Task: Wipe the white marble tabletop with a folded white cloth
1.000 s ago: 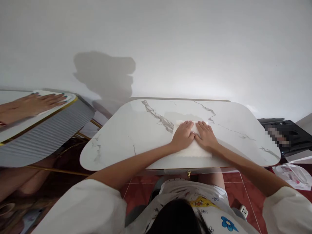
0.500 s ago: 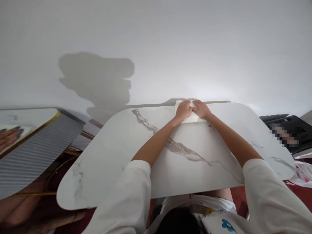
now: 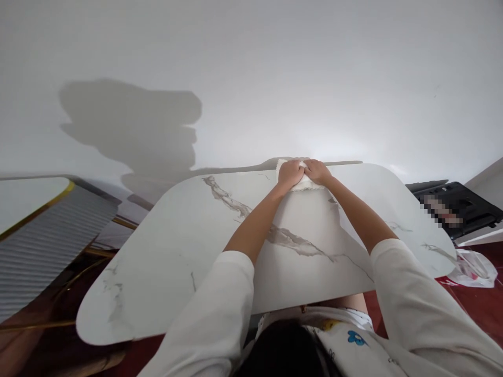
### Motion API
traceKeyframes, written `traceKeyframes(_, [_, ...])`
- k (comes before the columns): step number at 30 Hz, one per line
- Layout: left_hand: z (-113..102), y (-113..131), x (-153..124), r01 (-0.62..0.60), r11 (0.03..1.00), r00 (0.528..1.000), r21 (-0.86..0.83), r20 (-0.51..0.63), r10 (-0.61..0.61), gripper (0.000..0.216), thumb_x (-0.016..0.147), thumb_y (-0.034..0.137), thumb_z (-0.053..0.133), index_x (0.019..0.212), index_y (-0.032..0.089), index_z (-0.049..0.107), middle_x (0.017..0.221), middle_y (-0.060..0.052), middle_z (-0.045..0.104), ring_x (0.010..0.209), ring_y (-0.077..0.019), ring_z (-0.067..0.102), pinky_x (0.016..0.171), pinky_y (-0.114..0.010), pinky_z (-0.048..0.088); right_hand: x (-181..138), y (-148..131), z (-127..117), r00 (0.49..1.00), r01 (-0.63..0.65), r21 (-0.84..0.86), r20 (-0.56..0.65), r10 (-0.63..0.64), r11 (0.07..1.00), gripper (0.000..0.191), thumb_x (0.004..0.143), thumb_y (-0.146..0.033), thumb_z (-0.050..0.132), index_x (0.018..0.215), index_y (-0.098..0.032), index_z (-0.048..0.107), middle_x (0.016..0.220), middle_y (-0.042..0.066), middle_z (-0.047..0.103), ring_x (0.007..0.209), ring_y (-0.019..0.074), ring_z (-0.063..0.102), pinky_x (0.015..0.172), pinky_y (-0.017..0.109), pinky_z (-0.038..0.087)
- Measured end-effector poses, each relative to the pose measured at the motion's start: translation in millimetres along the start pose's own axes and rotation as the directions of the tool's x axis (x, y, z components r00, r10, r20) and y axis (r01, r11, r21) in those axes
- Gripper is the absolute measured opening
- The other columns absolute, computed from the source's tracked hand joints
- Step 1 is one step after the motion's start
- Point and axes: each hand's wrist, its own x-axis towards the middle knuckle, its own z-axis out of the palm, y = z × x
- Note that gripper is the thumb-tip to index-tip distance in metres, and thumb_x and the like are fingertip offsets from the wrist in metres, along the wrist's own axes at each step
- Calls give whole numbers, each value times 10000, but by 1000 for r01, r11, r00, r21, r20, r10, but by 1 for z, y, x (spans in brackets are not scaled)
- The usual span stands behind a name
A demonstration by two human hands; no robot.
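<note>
Both my arms reach across a white marble-patterned table (image 3: 176,251) to its far edge by the wall. My left hand (image 3: 290,174) and my right hand (image 3: 316,172) lie side by side, fingers curled, pressing down on a white cloth (image 3: 303,183). The cloth is bunched under both hands and mostly hidden by them; only its near edge and a bit on the left show. My white sleeves fill the lower part of the view.
A second table with a gold rim and ribbed grey side (image 3: 43,230) stands to the left. A black object (image 3: 456,207) sits at the right, and a plastic bag (image 3: 471,267) lies on the red tiled floor. A white wall (image 3: 251,68) rises behind the table.
My hands slid the cloth from near the front edge to the table's far edge and bunched it up. Another person's hand on the left table has gone out of view.
</note>
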Motion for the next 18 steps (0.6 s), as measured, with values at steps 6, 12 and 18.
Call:
traceKeyframes(6, [-1, 17, -37, -47, 999, 997, 9, -53, 48, 362, 893, 150, 353, 1195, 128, 552, 1271, -143, 583, 1229, -264, 483, 1060, -397, 338, -35, -4, 0, 998, 56, 1, -41, -56, 998, 506, 940, -269, 296, 1397, -91, 423, 1488, 150, 416, 1383, 293, 325, 1100, 454, 291])
traceKeyframes(12, [-12, 42, -90, -90, 996, 996, -15, -28, 90, 374, 885, 154, 355, 1204, 99, 541, 1270, -163, 570, 1231, -271, 472, 1065, -409, 333, -98, -29, -10, 1000, 13, -18, -16, -13, 1000, 522, 939, -273, 297, 1423, -107, 401, 1509, 139, 390, 1401, 291, 305, 1117, 468, 266])
traceKeyframes(18, [-29, 62, -157, -138, 989, 990, -47, 26, 139, 424, 883, 184, 348, 1269, 103, 503, 1323, -149, 546, 1283, -254, 442, 1108, -399, 308, -174, -72, -29, 998, -54, -44, 28, 56, 998, 552, 943, -276, 283, 1445, -63, 364, 1528, 165, 351, 1419, 302, 277, 1129, 476, 252])
